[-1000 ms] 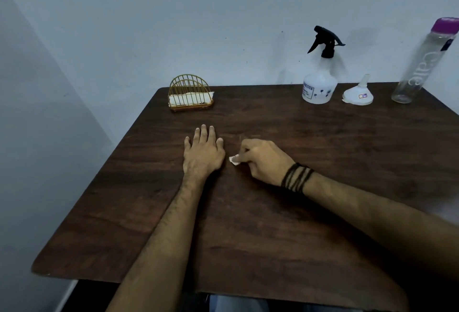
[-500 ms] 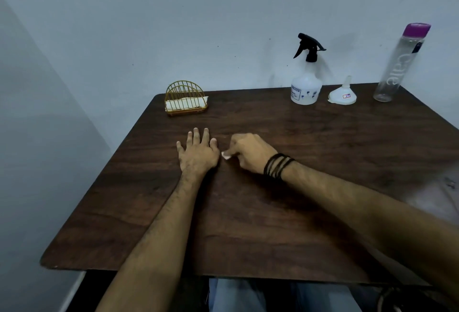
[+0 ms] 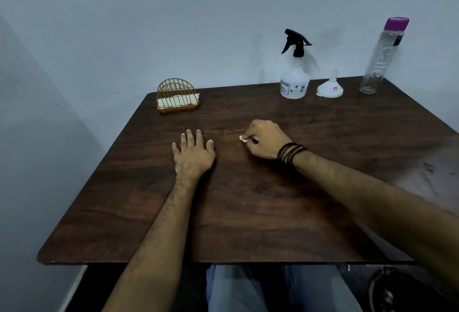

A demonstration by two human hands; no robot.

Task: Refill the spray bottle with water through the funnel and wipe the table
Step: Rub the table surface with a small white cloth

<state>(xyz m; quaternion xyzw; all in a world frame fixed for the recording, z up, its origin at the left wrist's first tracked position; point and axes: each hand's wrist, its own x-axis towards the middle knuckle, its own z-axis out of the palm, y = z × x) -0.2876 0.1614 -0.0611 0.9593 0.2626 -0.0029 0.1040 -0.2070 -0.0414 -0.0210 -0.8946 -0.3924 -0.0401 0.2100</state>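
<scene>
My right hand (image 3: 264, 140) grips a small crumpled white tissue (image 3: 243, 138) and presses it on the dark wooden table (image 3: 248, 212) near the middle. To its left, a gap apart, my left hand (image 3: 193, 155) lies flat on the table with fingers straight. At the back right stands the white spray bottle (image 3: 295, 80) with its black trigger head on. Beside it a white funnel (image 3: 330, 88) sits upside down, spout up. A tall clear water bottle (image 3: 383, 55) with a purple cap stands furthest right.
A gold wire napkin holder (image 3: 176, 96) with white tissues stands at the back left of the table. A pale wall runs behind and along the left side. My knees show under the front edge.
My right hand has slid the tissue to the right, away from my left hand. The left hand has stayed flat. The camera has tilted and shifted the view.
</scene>
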